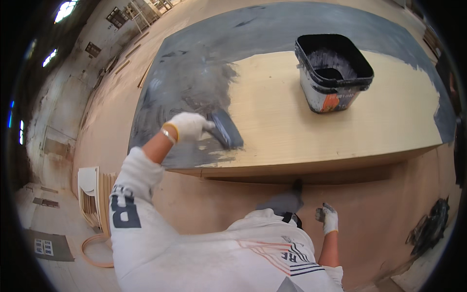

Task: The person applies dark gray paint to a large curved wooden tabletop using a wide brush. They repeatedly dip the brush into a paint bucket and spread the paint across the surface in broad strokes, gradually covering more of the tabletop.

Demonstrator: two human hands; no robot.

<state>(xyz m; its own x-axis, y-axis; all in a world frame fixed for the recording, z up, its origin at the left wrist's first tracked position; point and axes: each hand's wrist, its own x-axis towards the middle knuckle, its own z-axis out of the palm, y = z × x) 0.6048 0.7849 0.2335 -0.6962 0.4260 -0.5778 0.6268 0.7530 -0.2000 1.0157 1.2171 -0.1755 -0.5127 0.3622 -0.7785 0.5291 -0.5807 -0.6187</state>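
Left grip, gloved in white, clasps a wide, grey-smeared spreader — at the border between grey coating and bare wood on the bench. Right grip hangs loose, holding nothing — 1 black-rimmed bucket stands on the bare wood.

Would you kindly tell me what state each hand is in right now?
Left hand: closed, holding a wide, grey-smeared tool.
Right hand: loosely open, nothing visible in it.
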